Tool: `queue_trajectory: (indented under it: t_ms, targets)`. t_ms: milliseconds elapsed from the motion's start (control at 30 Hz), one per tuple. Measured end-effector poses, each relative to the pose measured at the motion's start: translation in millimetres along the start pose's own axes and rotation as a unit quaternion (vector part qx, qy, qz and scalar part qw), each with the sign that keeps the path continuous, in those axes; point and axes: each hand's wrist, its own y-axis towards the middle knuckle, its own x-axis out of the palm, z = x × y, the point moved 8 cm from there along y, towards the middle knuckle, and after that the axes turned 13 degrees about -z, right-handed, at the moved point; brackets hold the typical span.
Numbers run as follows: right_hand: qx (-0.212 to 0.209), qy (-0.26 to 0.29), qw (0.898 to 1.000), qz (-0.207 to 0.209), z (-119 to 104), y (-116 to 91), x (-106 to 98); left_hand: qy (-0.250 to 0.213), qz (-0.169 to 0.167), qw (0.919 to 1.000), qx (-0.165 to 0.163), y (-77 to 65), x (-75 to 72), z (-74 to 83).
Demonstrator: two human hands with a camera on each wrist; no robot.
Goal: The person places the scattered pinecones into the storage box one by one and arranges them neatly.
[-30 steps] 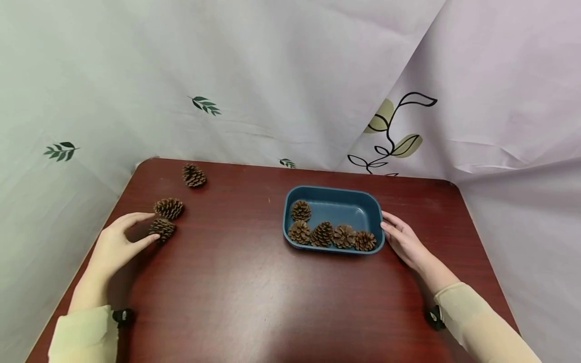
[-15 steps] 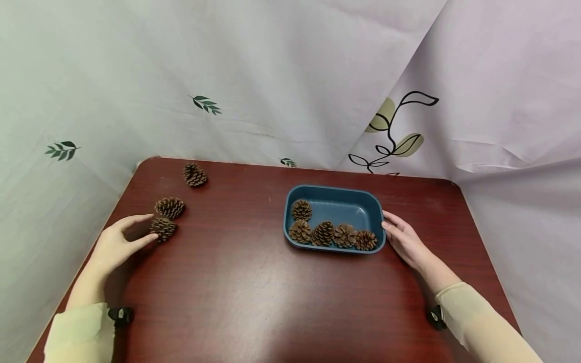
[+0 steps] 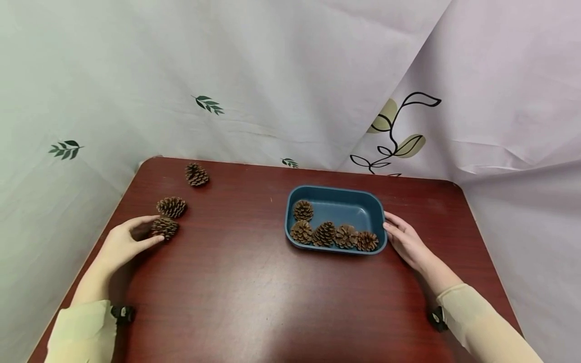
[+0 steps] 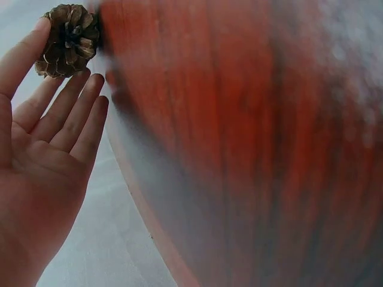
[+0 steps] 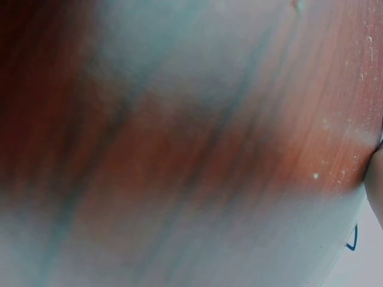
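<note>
My left hand (image 3: 122, 244) is at the left side of the table, its thumb and fingers on either side of a brown pine cone (image 3: 165, 228). In the left wrist view, the thumb and fingertips pinch this pine cone (image 4: 69, 40). Just behind it a second pine cone (image 3: 171, 207) lies close by. My right hand (image 3: 406, 244) rests with extended fingers against the right end of a blue tray (image 3: 336, 189). Several pine cones (image 3: 324, 234) sit inside the tray along its front and left walls. Only a bit of the right hand (image 5: 375, 182) shows in the right wrist view.
A third loose pine cone (image 3: 196, 175) lies near the back left of the reddish-brown table (image 3: 236, 282). White cloth (image 3: 272, 91) with leaf prints hangs along the table's back and sides. The table's left edge runs close beside my left forearm.
My left hand has moved slightly right, and its thumb and fingers have come in onto the nearer pine cone. The right hand and tray stay in place; the view shifts slightly.
</note>
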Motion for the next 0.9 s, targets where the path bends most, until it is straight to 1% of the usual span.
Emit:
queue_trajectory:
  t_ms: [167,267,400,567,700,900]
  targets:
    - [0.000,0.000,1.000,0.002,0,0,0,-0.018,-0.003,0.9998,0.008,-1.5,1.1,1.5]
    - [-0.003,0.002,1.000,-0.001,0,0,0,-0.029,0.003,0.9995,0.012,-3.2,-0.4,4.4]
    - [-0.003,0.001,1.000,-0.002,1,1,-1,-0.040,0.012,0.9989,0.020,-5.5,-1.6,11.7]
    - [0.005,-0.004,1.000,-0.001,2,2,0,-0.039,0.022,0.9983,0.036,-5.8,0.2,22.8]
    - [0.005,-0.001,1.000,-0.005,3,3,1,-0.049,0.027,0.9968,0.057,-1.8,4.1,34.7]
    - [-0.007,0.007,1.000,-0.009,1,2,0,-0.071,0.026,0.9918,0.104,11.2,14.6,61.4]
